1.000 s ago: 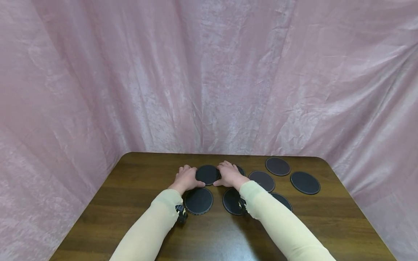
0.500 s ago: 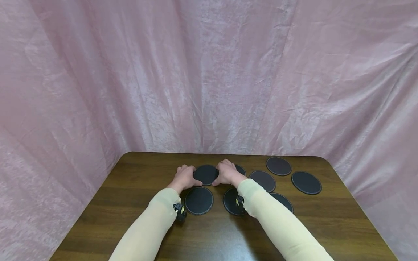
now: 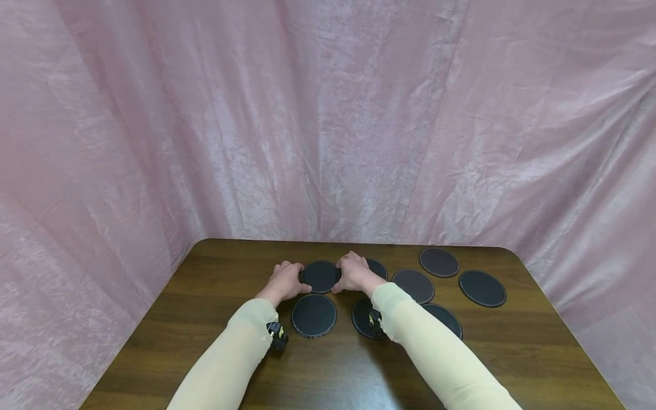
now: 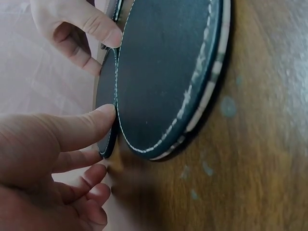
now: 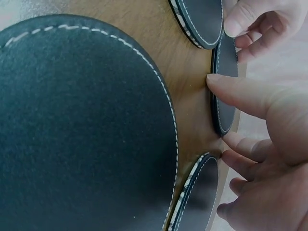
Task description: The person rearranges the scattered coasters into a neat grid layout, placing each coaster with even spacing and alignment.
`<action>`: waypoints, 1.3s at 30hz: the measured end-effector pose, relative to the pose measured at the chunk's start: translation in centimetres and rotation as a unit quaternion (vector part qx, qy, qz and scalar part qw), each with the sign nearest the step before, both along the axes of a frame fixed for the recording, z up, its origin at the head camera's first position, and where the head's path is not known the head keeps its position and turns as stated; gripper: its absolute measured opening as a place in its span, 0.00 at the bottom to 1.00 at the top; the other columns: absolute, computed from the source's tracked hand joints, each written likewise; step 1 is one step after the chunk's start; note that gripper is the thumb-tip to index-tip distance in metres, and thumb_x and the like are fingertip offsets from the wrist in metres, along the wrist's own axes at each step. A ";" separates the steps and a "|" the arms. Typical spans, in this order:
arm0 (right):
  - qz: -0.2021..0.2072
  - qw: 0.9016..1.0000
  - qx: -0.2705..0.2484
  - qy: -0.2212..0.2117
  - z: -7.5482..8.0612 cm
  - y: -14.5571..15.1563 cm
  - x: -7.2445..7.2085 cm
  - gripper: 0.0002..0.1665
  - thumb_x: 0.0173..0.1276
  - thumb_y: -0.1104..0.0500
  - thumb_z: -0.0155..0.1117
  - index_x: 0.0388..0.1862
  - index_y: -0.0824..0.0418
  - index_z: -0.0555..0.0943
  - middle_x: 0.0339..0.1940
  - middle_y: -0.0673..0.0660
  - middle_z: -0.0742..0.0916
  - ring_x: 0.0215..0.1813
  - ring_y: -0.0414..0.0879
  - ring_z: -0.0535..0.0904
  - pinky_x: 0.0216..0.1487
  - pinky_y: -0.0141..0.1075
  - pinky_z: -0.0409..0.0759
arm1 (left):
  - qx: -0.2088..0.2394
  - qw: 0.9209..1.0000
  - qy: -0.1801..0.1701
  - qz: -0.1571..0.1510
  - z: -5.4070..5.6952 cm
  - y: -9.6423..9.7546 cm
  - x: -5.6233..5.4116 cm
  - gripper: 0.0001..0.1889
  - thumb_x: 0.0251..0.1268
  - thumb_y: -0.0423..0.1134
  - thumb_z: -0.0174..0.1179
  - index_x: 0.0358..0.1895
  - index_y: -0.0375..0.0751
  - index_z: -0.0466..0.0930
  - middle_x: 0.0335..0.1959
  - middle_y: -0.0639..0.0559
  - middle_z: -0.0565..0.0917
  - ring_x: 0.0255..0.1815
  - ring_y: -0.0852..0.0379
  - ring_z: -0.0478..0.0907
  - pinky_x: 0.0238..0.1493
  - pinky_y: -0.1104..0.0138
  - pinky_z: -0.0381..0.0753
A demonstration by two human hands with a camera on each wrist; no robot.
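Note:
Between my two hands lies a black round coaster point(image 3: 319, 277) with pale edge stitching, low at the tabletop. My left hand point(image 3: 283, 282) grips its left edge, thumb point(image 4: 103, 118) on the near side and index finger farther round. On the opposite edge, my right hand point(image 3: 355, 272) holds it likewise, the thumb point(image 5: 224, 86) on the near rim and the index at the side. Just in front of it sits another coaster point(image 3: 314, 316), large in the left wrist view. Under my right wrist is a third coaster point(image 3: 362, 319), partly covered by the wrist camera.
Another coaster point(image 3: 378, 269) shows partly behind my right hand. Several more lie to the right: a brownish coaster point(image 3: 413, 286), one at the back point(image 3: 439, 262), one farther right point(image 3: 483, 288), one beside my sleeve point(image 3: 443, 320). A pink curtain point(image 3: 328, 125) hangs behind the wooden table point(image 3: 169, 341).
Both hands have slid slightly left, and the coaster between them has moved left with them. The other coasters keep their places apart from a slight shift of the view.

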State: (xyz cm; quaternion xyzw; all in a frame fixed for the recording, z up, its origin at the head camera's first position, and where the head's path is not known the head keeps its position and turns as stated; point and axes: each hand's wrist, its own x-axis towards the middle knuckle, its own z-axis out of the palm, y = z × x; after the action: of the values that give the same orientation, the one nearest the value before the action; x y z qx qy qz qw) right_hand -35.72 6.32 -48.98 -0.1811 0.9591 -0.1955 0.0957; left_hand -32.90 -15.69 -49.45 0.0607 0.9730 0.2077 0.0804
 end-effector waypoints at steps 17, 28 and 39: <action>0.009 1.000 -0.009 0.010 -0.3 0.0 0.6 0.39 0.62 0.50 0.89 0.67 0.66 0.85 0.76 0.65 0.80 0.86 0.61 0.62 0.86 0.64 0.54 | 0.020 1.000 -0.004 -0.014 -0.1 -0.9 0.3 0.33 0.73 0.43 0.77 0.74 0.29 0.78 0.71 0.31 0.77 0.73 0.32 0.70 0.75 0.44 0.73; 0.024 0.999 -0.029 0.024 -0.5 1.3 1.0 0.44 0.64 0.50 0.86 0.73 0.69 0.81 0.76 0.67 0.79 0.87 0.66 0.59 0.85 0.67 0.55 | 0.048 0.999 0.009 -0.019 0.4 -1.2 0.7 0.35 0.74 0.42 0.76 0.76 0.28 0.75 0.69 0.30 0.78 0.74 0.30 0.71 0.75 0.42 0.73; 0.015 0.999 -0.007 0.029 1.6 4.9 4.3 0.51 0.73 0.48 0.80 0.84 0.70 0.68 0.86 0.68 0.69 0.90 0.66 0.53 0.86 0.68 0.48 | 0.045 0.998 0.045 -0.014 0.5 -1.5 1.0 0.38 0.78 0.52 0.70 0.79 0.30 0.72 0.76 0.29 0.74 0.78 0.27 0.68 0.76 0.35 0.68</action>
State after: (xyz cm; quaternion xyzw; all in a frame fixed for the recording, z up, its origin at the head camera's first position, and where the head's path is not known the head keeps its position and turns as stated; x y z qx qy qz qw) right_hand -31.40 11.19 -47.39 -0.2021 0.9572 -0.1950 0.0695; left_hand -31.89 -17.18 -48.95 0.0867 0.9645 0.2468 0.0368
